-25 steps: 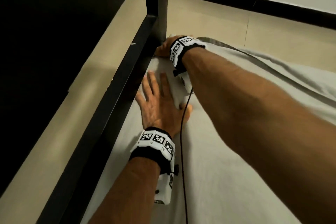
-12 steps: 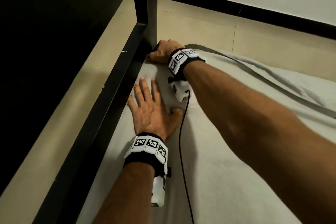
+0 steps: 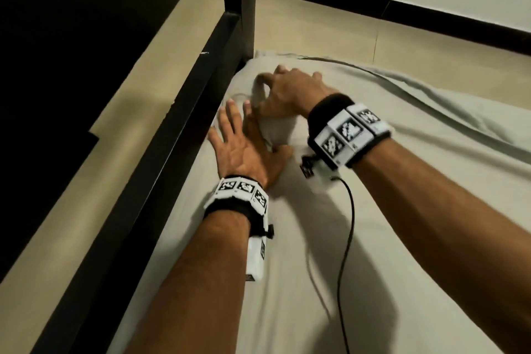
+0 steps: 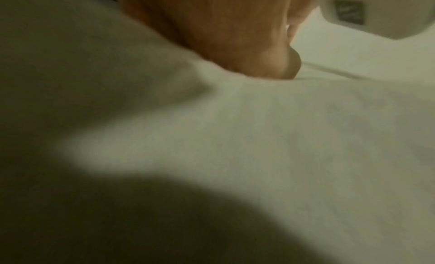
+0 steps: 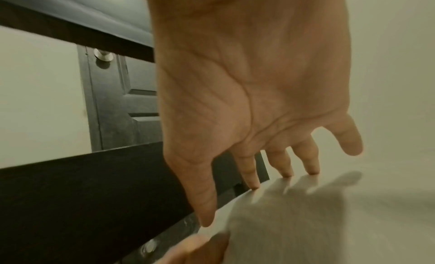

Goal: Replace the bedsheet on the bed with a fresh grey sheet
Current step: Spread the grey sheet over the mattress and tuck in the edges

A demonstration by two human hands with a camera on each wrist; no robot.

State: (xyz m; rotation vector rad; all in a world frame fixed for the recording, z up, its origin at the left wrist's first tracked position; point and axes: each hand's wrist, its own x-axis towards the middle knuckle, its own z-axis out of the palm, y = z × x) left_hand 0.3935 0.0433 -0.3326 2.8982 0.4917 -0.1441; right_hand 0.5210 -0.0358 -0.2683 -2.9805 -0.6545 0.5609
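The pale grey sheet (image 3: 373,238) covers the mattress, with a long crease toward the far right. My left hand (image 3: 244,149) lies flat on it beside the black side rail, fingers spread and straight. In the left wrist view only the heel of the left hand (image 4: 223,35) shows, pressed into the sheet (image 4: 282,128). My right hand (image 3: 290,89) hovers palm down just beyond the left one, near the mattress corner. The right wrist view shows the right hand (image 5: 259,100) with straight fingers (image 5: 252,175) whose tips touch the sheet (image 5: 329,221). Neither hand holds anything.
A black bed rail (image 3: 178,135) runs along the left and meets an upright black post (image 3: 244,8) at the corner. Beige floor tiles (image 3: 316,26) and a white wall with a black skirting lie beyond. A thin black cable (image 3: 344,238) trails over the sheet.
My right hand has drawn back from the corner by the post and opened, fingers spread over the sheet. The left hand stays flat in about the same place.
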